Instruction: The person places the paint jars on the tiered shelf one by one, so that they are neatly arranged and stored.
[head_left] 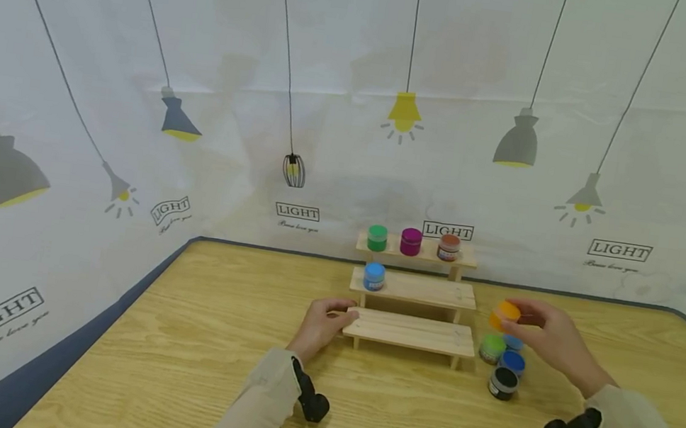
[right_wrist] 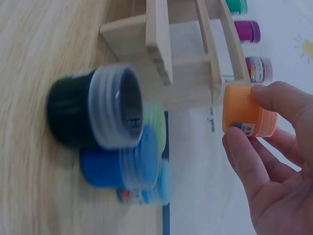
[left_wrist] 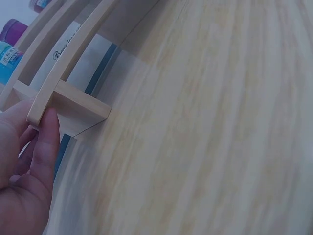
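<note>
My right hand (head_left: 549,336) holds an orange paint jar (right_wrist: 239,110) between thumb and fingers, raised above the other jars to the right of a three-step wooden stand (head_left: 408,330). With thumb and fingers, my left hand (left_wrist: 29,161) pinches the left end of the stand's lowest step. On the top step sit a green jar (head_left: 377,238), a purple jar (head_left: 411,242) and a reddish-brown jar (head_left: 449,248). A light blue jar (head_left: 374,276) stands at the left of the middle step. The lowest step carries no jar.
Right of the stand, a light green jar (head_left: 492,348), a dark blue jar (head_left: 512,364), a black jar (head_left: 503,383) and another light blue jar (right_wrist: 159,183) cluster on the wooden table (head_left: 183,366). Behind hangs a white sheet (head_left: 351,44) printed with lamps.
</note>
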Action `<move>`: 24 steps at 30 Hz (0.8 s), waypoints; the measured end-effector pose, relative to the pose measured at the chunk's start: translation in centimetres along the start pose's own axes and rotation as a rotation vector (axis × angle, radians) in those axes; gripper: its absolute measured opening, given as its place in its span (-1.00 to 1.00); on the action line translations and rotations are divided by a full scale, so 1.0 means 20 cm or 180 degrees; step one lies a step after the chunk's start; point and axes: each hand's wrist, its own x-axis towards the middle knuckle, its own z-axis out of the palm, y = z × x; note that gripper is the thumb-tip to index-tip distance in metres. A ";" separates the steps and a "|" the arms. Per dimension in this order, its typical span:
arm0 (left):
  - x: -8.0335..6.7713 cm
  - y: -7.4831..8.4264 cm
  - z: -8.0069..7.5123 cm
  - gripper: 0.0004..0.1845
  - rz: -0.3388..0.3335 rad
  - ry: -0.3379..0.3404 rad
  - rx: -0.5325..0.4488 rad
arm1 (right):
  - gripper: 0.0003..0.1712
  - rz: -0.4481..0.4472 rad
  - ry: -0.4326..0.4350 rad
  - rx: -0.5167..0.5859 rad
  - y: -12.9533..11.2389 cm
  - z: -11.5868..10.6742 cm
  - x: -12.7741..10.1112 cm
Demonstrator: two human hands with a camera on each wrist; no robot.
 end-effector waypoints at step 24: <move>0.00 -0.01 0.01 -0.69 0.0005 0.0059 0.0019 | -0.43 -0.0552 -0.0112 0.0255 -0.30 0.32 0.20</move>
